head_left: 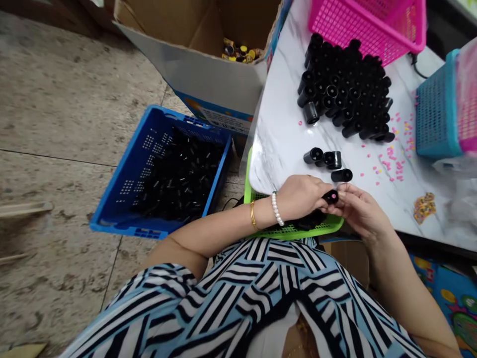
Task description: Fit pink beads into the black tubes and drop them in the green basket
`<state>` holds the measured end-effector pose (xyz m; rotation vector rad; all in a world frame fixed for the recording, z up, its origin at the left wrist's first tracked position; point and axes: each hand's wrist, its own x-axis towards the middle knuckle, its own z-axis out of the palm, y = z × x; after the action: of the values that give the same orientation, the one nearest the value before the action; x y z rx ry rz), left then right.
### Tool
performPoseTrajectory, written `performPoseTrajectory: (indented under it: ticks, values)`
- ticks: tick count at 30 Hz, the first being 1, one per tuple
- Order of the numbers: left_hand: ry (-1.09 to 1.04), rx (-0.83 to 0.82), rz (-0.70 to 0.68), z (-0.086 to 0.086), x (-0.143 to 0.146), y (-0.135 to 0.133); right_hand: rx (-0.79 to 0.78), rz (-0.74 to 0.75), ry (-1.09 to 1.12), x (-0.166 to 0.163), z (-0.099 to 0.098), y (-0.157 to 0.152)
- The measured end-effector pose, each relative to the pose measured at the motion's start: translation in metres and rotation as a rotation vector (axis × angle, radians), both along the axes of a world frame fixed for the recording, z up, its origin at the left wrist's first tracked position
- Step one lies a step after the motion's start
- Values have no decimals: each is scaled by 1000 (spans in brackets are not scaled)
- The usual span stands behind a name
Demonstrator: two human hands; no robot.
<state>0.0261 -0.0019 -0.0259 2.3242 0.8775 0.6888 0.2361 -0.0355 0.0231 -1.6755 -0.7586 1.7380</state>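
Note:
My left hand (pixel 301 195) and my right hand (pixel 357 206) meet at the near edge of the marble table (pixel 283 139), both pinched on one small black tube (pixel 331 197). The left wrist carries a pearl bracelet and a gold bangle. Under my hands a green basket (pixel 286 231) holds more black parts. Three loose black tubes (pixel 328 161) lie just beyond my fingers. A large pile of black tubes (pixel 345 92) sits further back on the table.
A blue crate (pixel 122 189) of black parts stands on the floor at left, with an open cardboard box (pixel 208 64) behind it. A pink basket (pixel 372 25) and a teal basket (pixel 437 114) stand at the table's far side. Small pink bits (pixel 391 159) lie scattered.

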Motion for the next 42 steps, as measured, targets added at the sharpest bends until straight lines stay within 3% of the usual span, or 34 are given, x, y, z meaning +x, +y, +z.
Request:
performPoseTrajectory:
  ticks: [7, 11, 14, 18, 20, 24, 30, 32, 37, 39, 42]
  values:
    - [9, -24, -8, 0, 1, 3, 181, -35, -184, -22, -18, -2]
    - [12, 49, -32, -1, -5, -1, 318, 64, -321, -23, -24, -16]
    - [-9, 142, -174, -3, -15, -8, 428, 80, -547, -2, -25, -21]
    - [63, 247, -208, -4, -23, -20, 550, -187, -935, 60, -21, -5]
    - [83, 250, -188, -5, -22, -23, 583, -245, -1221, 93, -25, 9]
    - [80, 211, -170, -10, -19, -24, 533, -154, -1353, 126, -46, 22]
    - [69, 221, -225, -2, -27, -30, 652, 1, -1553, 112, -55, 5]
    - [-42, 181, -169, 3, -30, -24, 688, -1, -1573, 102, -53, 2]
    - [-190, 110, 262, 9, -34, 23, 783, 73, -1561, 81, -46, -4]
    - [-138, 76, 321, 5, -34, 43, 789, 86, -1520, 79, -44, -8]
    - [-65, 52, 300, -3, -34, 56, 736, 45, -1416, 85, -41, -10]
